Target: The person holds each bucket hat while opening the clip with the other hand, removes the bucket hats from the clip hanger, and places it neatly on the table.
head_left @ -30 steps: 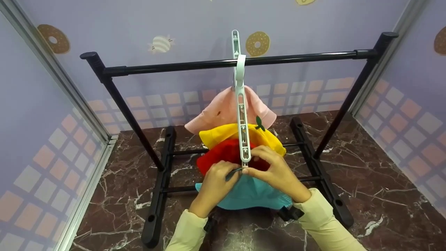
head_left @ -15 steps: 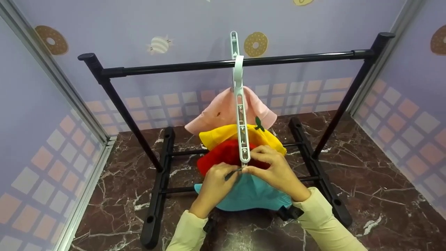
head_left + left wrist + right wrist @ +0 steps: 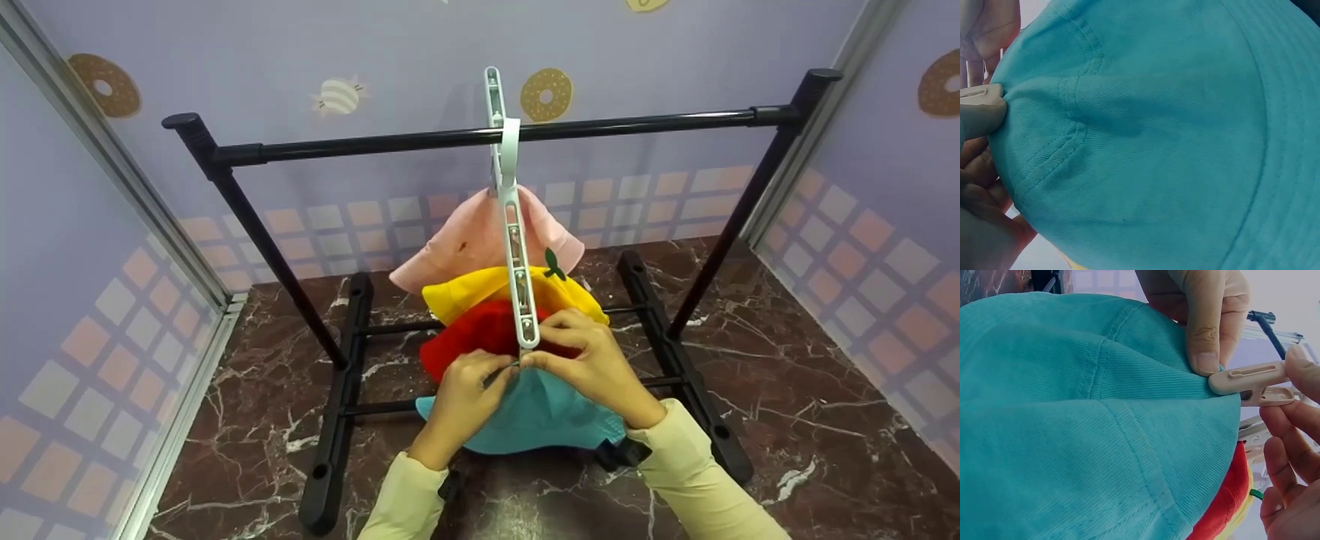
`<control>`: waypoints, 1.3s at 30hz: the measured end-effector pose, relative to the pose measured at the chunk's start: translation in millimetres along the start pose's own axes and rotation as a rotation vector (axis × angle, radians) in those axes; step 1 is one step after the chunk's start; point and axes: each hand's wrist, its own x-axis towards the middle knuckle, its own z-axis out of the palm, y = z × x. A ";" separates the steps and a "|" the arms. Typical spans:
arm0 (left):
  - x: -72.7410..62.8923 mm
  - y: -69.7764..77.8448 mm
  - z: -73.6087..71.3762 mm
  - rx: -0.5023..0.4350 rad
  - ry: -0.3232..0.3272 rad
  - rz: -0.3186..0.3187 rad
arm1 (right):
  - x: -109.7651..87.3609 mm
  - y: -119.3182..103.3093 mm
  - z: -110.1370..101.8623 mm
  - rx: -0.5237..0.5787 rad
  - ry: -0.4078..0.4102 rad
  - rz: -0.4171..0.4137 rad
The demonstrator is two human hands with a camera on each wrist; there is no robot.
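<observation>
A turquoise brimmed hat (image 3: 551, 420) hangs at the near end of a pale green multi-clip hanger (image 3: 517, 262). My left hand (image 3: 466, 386) pinches the top of its crown, the thumb flat on the cloth in the right wrist view. With thumb and fingers my right hand (image 3: 596, 364) squeezes the handles of a beige clothespin (image 3: 1252, 377). The clothespin's tip lies over the folded crown, right beside the left thumb. Behind it hang a red hat (image 3: 465, 341), a yellow hat (image 3: 461, 292) with a green leaf sprout, and a pink hat (image 3: 457, 244).
The hanger hooks over the top bar (image 3: 375, 142) of a black rack, whose feet (image 3: 322, 480) stand on a dark marbled surface (image 3: 247, 450). Patterned lilac panels (image 3: 420, 45) enclose the back and both sides.
The hanger's far end has swung slightly left, and the pink hat with it. Both hands stay at the turquoise hat's top with almost no movement.
</observation>
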 end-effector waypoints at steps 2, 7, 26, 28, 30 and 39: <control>-0.3 -0.3 0.2 0.002 0.004 0.004 | 0.3 -0.7 0.2 0.005 0.001 -0.004; -0.9 -0.3 0.7 0.002 0.007 0.016 | 0.2 -2.3 -0.6 0.004 0.000 0.004; -2.6 0.1 0.8 0.004 0.009 0.018 | -0.1 -1.8 -0.3 0.028 0.013 -0.011; -3.2 0.2 0.7 0.000 0.006 0.010 | -0.1 -2.6 -0.4 0.025 0.013 -0.012; -3.1 1.0 0.3 -0.005 0.000 -0.001 | 0.3 -3.8 -0.7 0.024 0.015 -0.013; -2.6 0.9 0.7 -0.015 0.002 -0.005 | 0.2 -1.7 -0.4 0.021 0.017 -0.005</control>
